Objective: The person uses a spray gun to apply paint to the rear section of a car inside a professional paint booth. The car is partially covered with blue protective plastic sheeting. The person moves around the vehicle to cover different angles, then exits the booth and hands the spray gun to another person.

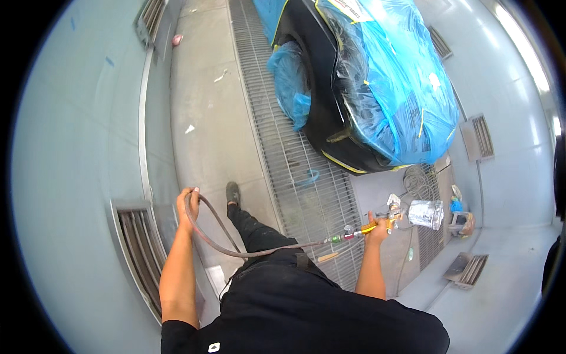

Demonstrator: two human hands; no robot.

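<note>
My left hand [187,207] is closed around a reddish-brown air hose [295,246], which loops over it and runs across the front of my body. The other end of the hose joins a green and red coupling [342,238] below the spray gun [393,216]. That gun's yellow handle is gripped in my right hand [378,230]. A silver, foil-like cup [425,214] is on the gun, tilted to the right. Ahead stands a car with a black body panel [321,88], its other surfaces covered in blue masking film [407,76].
Metal floor grating [277,147] runs beside the car. A coiled hose [416,182] lies near its front right corner. A small stool-like stand [461,224] is by the right wall. The left wall has a louvred vent [139,248]. Scraps of paper [189,128] lie on the floor.
</note>
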